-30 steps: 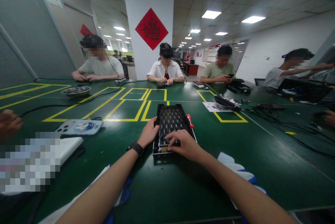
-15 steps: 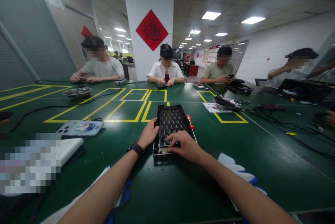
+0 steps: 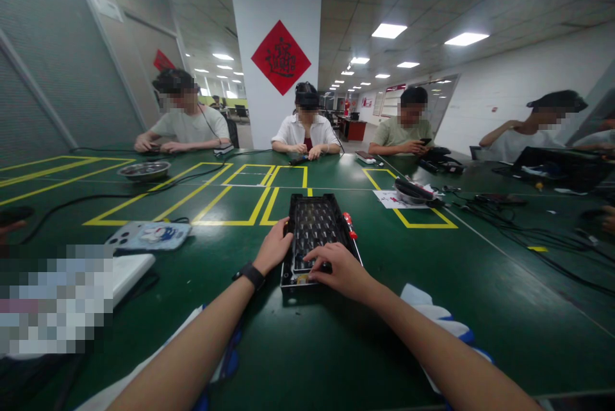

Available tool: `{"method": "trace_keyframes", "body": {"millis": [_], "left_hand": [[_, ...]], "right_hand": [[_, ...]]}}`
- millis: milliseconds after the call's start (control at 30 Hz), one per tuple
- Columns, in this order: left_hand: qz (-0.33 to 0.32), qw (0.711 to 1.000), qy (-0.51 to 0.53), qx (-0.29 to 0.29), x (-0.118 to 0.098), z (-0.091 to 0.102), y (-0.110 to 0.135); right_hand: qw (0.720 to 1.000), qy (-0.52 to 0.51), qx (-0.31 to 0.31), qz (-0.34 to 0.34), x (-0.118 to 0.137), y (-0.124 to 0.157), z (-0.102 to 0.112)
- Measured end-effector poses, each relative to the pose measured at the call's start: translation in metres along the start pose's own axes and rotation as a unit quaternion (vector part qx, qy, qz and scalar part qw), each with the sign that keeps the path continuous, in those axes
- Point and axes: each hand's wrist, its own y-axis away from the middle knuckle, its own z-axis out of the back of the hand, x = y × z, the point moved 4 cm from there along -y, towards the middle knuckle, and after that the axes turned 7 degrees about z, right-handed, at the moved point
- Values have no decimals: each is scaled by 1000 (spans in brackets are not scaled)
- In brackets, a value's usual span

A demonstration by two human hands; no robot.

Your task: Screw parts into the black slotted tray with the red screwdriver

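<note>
Black case (image 3: 314, 222) with rows of small shiny pieces lies on the green table (image 3: 288, 353), between the two hands. The left hand (image 3: 273, 246), loosely curled, touches the case's left edge; whether it grips is unclear. The right hand (image 3: 342, 270), half open with fingers bent, is at the case's near end; whether it pinches anything cannot be told. Just right of the case is a red-handled tool (image 3: 350, 225); left of it, a cartoon-covered phone (image 3: 152, 236).

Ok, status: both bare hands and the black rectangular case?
Left hand at the black case's left edge. Right hand over its near end, hiding part. Red-handled, metal-shafted screwdriver along its right side.
</note>
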Motion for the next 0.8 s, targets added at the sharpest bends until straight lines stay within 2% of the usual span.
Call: {"method": "trace_keyframes", "body": {"millis": [800], "left_hand": [[-1, 1000, 4, -2, 3, -2, -2]], "right_hand": [[1000, 8, -3, 12, 0, 2, 1]]}}
